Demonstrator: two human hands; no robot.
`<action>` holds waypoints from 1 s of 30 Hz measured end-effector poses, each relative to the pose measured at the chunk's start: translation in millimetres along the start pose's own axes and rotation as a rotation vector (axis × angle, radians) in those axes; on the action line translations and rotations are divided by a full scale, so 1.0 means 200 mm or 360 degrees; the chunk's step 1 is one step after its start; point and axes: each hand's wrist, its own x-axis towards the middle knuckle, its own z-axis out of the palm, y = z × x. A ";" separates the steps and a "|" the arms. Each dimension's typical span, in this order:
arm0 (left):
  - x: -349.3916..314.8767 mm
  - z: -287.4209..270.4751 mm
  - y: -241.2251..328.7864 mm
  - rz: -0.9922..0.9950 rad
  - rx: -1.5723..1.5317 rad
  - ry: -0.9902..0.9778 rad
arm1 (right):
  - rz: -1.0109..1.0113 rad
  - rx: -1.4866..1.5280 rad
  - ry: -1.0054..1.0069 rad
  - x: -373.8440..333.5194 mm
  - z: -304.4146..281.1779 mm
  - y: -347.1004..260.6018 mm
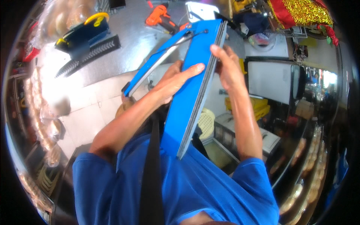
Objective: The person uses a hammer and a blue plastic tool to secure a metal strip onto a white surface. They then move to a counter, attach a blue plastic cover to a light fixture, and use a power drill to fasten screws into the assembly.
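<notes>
A long blue panel (195, 78) with layered grey and black edges stands tilted between my hands, its lower end close to my shirt. My left hand (172, 80) grips its left side, thumb lying on the blue face. On the opposite edge, near the top, my right hand (227, 65) is closed with the thumb at the front; its other fingers are partly hidden behind. A narrower blue strip (152, 67) with a white edge slants away to the left of the panel. Between the two runs a thin black cord (185, 38).
An orange power drill (159, 18) lies on the metal table (131, 41), beyond the panel. At left are a black chevron-patterned strip (90, 56) and a dark blue object with yellow parts (86, 32). A yellow case (251, 107) and a pale perforated stool (205, 123) stand at right.
</notes>
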 end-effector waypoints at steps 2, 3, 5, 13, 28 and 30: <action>0.04 0.01 0.08 0.0217 0.0210 -0.0003 | -0.0021 0.0093 -0.0032 -0.01 0.04 -0.02; 0.06 0.00 0.15 0.0309 0.0634 0.0088 | -0.0030 0.0139 -0.0049 0.00 0.05 -0.02; 0.07 -0.02 0.32 0.0475 0.1483 0.0261 | 0.0001 0.0135 -0.0051 0.00 0.03 0.00; 0.37 -0.02 0.66 0.1224 0.1368 0.0081 | -0.0007 0.0135 -0.0086 -0.03 0.08 0.00; 0.54 -0.02 0.51 0.0782 0.1423 -0.0184 | 0.0060 -0.0364 -0.0182 -0.05 0.04 -0.10; 0.54 -0.02 0.49 0.0823 0.1451 -0.0150 | 0.0055 -0.0283 -0.0181 -0.05 0.02 -0.06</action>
